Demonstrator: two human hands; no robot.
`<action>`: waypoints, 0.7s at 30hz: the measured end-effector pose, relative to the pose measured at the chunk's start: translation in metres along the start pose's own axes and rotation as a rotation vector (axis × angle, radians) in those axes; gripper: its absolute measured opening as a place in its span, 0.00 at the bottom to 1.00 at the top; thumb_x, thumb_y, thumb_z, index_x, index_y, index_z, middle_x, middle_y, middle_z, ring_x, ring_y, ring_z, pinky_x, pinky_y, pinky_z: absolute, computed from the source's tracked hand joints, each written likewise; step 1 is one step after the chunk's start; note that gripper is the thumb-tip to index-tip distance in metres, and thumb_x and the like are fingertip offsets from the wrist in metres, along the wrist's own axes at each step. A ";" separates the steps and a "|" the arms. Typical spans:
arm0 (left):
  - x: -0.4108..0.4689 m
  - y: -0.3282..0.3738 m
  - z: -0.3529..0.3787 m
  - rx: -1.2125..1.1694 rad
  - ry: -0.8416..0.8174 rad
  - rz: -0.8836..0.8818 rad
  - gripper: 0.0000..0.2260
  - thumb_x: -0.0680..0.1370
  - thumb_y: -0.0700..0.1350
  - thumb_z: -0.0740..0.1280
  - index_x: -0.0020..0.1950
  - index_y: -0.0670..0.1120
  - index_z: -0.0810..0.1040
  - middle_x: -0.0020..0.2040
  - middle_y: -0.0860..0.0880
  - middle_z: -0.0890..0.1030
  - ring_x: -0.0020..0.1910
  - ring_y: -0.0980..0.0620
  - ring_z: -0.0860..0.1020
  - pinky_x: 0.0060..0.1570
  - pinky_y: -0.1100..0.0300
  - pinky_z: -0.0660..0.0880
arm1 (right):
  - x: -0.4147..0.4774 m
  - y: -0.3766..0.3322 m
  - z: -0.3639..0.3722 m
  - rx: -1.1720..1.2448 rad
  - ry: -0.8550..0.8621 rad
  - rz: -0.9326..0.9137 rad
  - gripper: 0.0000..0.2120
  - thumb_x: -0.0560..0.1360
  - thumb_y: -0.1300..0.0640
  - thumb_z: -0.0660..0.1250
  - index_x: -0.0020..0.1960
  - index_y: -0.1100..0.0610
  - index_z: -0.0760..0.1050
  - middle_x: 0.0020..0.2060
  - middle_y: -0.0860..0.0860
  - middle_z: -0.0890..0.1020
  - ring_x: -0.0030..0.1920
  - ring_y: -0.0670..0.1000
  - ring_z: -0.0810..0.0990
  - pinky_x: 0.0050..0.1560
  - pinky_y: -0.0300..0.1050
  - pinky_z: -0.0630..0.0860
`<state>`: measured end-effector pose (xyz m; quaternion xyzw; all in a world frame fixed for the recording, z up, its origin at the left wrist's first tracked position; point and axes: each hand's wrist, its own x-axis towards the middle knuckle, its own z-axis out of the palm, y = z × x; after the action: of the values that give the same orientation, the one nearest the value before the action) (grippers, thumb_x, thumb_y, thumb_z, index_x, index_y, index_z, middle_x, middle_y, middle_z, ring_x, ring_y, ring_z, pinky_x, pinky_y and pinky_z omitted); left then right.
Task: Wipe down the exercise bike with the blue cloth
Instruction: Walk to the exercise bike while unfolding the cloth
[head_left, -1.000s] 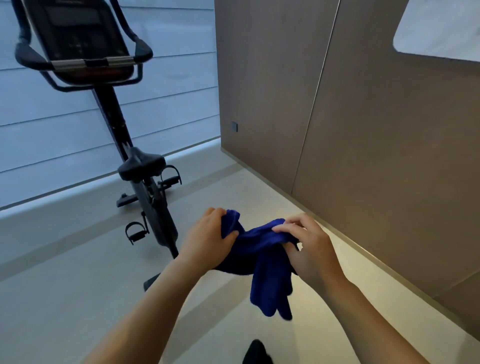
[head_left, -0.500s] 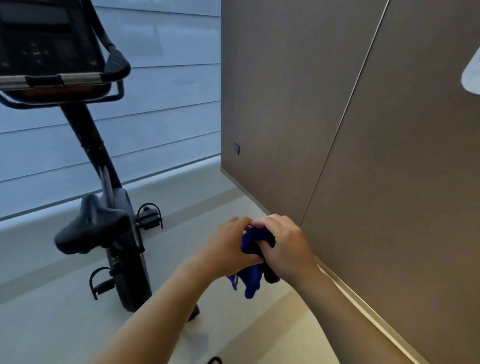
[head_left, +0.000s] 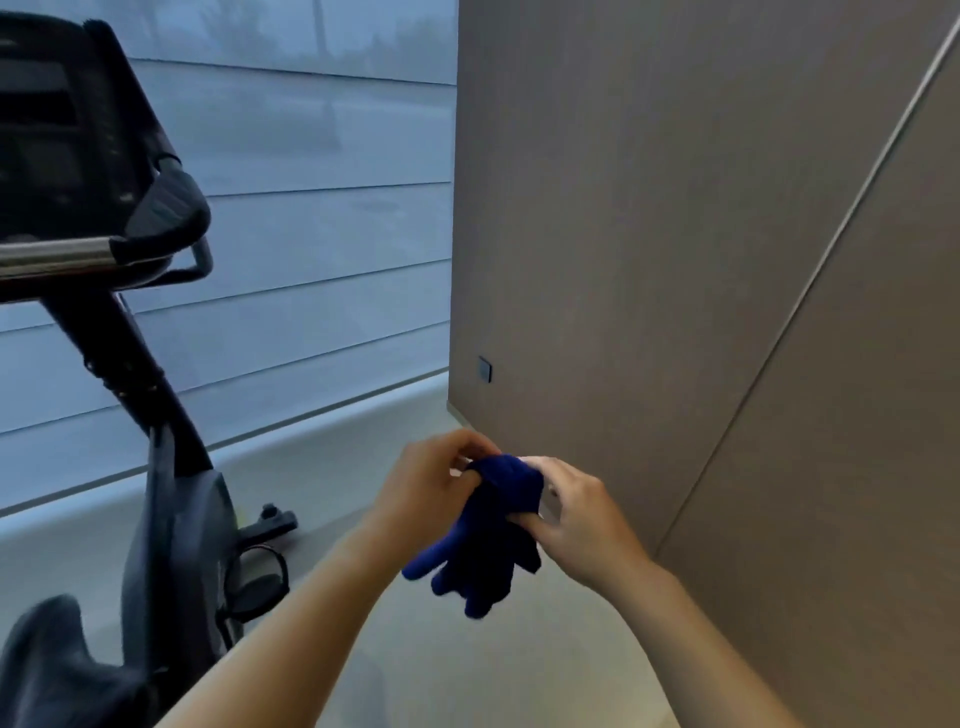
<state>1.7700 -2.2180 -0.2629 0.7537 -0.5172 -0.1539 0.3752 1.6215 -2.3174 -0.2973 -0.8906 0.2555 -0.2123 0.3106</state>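
A black exercise bike (head_left: 171, 519) fills the left side, its handlebar (head_left: 156, 223) and console at upper left and its saddle (head_left: 57, 665) at the bottom left corner. In front of me, right of the bike, both hands hold a bunched blue cloth (head_left: 483, 535) in the air. My left hand (head_left: 431, 483) pinches its top left edge. My right hand (head_left: 576, 514) grips its right side with fingers curled round it. The cloth's loose ends hang down between my forearms.
A brown panelled wall (head_left: 675, 260) runs close along the right, with a small dark plate (head_left: 484, 369) low on it. A window with a pale blind (head_left: 322, 234) spans the back above a low ledge (head_left: 332, 441). Pale floor lies between bike and wall.
I have come closer to the bike, which now sits larger and further left. The cloth went from spread between my hands to bunched, and now hangs a little looser again.
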 end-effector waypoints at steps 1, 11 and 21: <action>0.014 -0.006 -0.012 0.004 0.024 -0.001 0.16 0.74 0.38 0.66 0.38 0.61 0.76 0.39 0.58 0.81 0.40 0.58 0.79 0.35 0.72 0.73 | 0.020 0.002 0.002 0.027 0.016 -0.011 0.14 0.74 0.59 0.67 0.56 0.45 0.73 0.51 0.43 0.79 0.48 0.38 0.75 0.49 0.27 0.71; 0.136 -0.067 -0.085 0.097 0.185 -0.134 0.11 0.75 0.40 0.67 0.40 0.57 0.76 0.40 0.59 0.79 0.38 0.60 0.77 0.38 0.70 0.70 | 0.198 0.025 0.018 0.018 -0.006 -0.206 0.12 0.75 0.67 0.61 0.51 0.53 0.77 0.43 0.48 0.79 0.42 0.42 0.75 0.43 0.24 0.67; 0.247 -0.123 -0.077 0.177 0.056 -0.312 0.15 0.69 0.47 0.72 0.54 0.57 0.76 0.50 0.59 0.78 0.48 0.60 0.77 0.46 0.66 0.76 | 0.346 0.059 0.030 0.046 -0.161 -0.361 0.09 0.76 0.61 0.63 0.54 0.51 0.74 0.46 0.45 0.80 0.45 0.43 0.76 0.47 0.30 0.72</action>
<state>2.0027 -2.3853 -0.2619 0.8588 -0.3950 -0.1429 0.2931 1.8885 -2.5471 -0.2819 -0.9287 0.0611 -0.1985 0.3073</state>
